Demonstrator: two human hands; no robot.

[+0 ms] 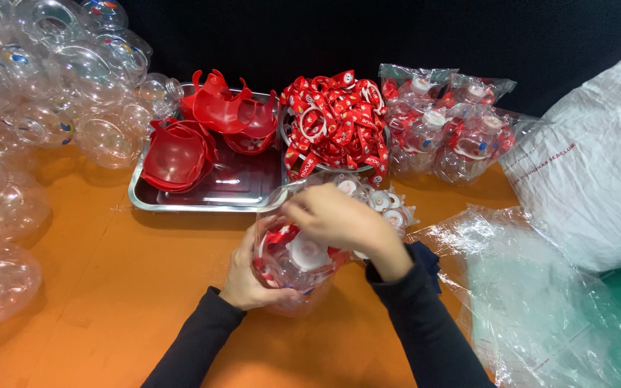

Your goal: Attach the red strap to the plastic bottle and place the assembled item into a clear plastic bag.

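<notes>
Packing workshop, heaped clear bottles (pixel 44 79), bagged sets (pixel 454 126)

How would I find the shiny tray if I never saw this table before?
Start at the orange table and look to the far side, just beyond the person's left hand and right hand. The metal tray lies there, left of the heap of red straps. It is the only flat silver thing, holding red plastic cups.

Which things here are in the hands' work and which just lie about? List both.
In hand:
- clear round container, cupped by the left hand
- red strap and white cap in it, under the right hand

Lying about:
- metal tray of red cups
- bagged finished pieces
- white sack
- empty clear bags
</notes>
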